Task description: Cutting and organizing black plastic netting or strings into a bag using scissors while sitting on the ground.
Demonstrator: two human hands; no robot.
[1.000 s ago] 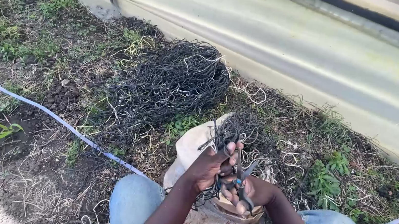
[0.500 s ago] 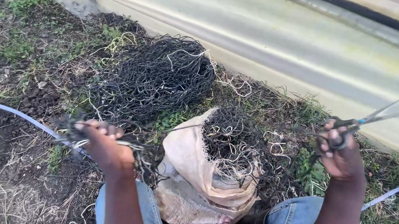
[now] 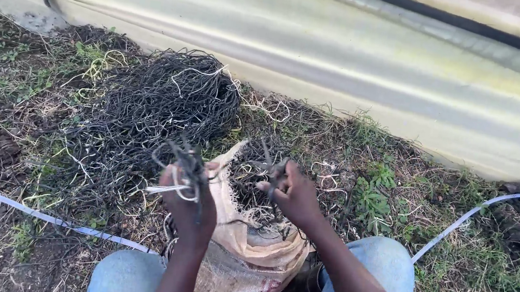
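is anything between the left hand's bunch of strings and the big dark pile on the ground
Nothing visible blocks it. The left hand holds the bunch of strings just right of the dark pile, with only open air and grass between; the sack sits further right.

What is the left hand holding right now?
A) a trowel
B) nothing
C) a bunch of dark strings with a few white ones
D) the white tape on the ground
C: the left hand is closed around a bunch of dark strings, raised beside the tan sack.
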